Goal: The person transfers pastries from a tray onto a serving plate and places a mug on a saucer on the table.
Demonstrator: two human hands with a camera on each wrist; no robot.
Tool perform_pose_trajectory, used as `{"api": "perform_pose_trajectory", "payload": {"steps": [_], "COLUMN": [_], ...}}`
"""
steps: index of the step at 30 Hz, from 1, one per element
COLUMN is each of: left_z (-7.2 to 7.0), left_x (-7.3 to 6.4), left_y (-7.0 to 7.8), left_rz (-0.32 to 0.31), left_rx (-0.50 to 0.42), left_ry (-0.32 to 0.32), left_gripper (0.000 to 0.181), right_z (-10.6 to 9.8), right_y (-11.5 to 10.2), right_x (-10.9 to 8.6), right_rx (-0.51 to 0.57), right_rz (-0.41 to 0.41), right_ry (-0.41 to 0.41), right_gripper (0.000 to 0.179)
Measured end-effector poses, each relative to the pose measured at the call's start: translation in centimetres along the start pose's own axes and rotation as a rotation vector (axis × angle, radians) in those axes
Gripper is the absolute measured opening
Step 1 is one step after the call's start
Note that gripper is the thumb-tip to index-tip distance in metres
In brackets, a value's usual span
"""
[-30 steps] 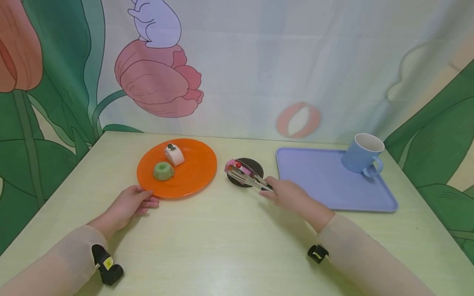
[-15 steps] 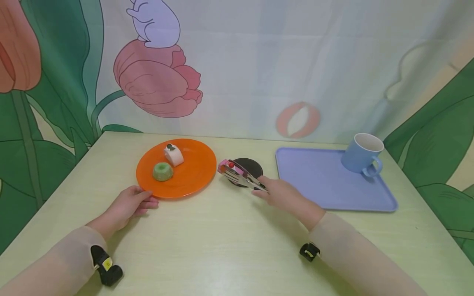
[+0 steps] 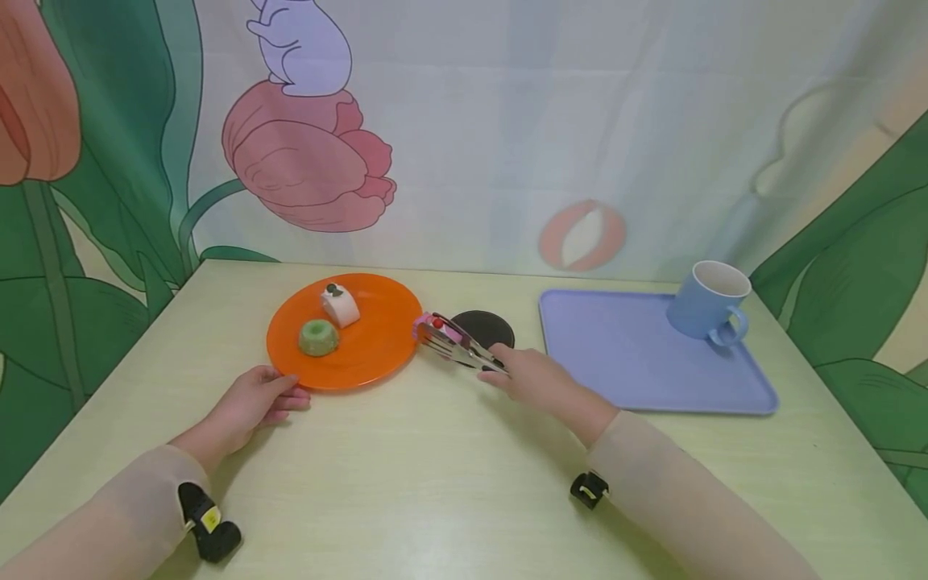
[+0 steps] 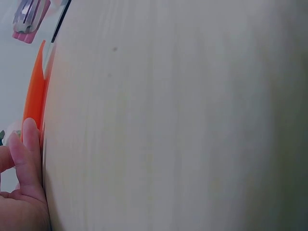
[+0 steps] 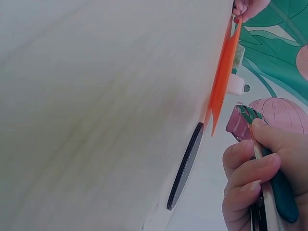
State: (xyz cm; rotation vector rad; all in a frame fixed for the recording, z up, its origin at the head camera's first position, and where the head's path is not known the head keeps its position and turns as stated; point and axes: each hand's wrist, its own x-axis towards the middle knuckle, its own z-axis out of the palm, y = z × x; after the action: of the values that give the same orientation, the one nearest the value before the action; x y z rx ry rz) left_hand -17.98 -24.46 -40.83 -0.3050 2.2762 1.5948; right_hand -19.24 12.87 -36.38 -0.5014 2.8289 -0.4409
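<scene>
My right hand [image 3: 540, 377] grips metal serving tongs [image 3: 467, 351], whose tips hold a small pink cake [image 3: 429, 322] with a red cherry on top. In the right wrist view the cake [image 5: 237, 124] is raised above the level of the black round coaster [image 5: 185, 166]. From the head, the cake overlaps the right rim of the orange plate [image 3: 377, 354]. On that plate sit a white roll cake [image 3: 342, 306] and a green ring-shaped cake [image 3: 317, 338]. My left hand [image 3: 250, 403] pinches the plate's near left rim, thumb on top and fingers below.
Right of the coaster lies a lavender tray [image 3: 631, 354]. A blue mug [image 3: 698, 308] stands at the tray's back right corner, its handle toward the right. A printed curtain [image 3: 464, 161] hangs behind the pale table [image 3: 435, 483].
My right hand has carried the tongs and pink cake leftward, off the black coaster to the orange plate's right edge. My left hand has stayed on the plate's rim.
</scene>
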Motion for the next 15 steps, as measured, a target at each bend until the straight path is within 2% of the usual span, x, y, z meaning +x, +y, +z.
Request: {"api": "perform_pose_trajectory", "payload": {"steps": [6,15], "left_z": [0.09,0.07], "left_x": [-0.04,-0.13], "left_y": [0.06,0.16], "left_rz": [-0.001,0.001], "left_rx": [-0.002,-0.001], "left_ry": [-0.002,0.0], "left_gripper": [0.039,0.038], "right_z": [0.08,0.33], "right_y": [-0.24,-0.67], "right_x": [0.23,0.77], "right_rx": [0.011,-0.007], "right_rz": [0.004,-0.035], "right_ry": [-0.011,0.018], "right_gripper": [0.057,0.053]}}
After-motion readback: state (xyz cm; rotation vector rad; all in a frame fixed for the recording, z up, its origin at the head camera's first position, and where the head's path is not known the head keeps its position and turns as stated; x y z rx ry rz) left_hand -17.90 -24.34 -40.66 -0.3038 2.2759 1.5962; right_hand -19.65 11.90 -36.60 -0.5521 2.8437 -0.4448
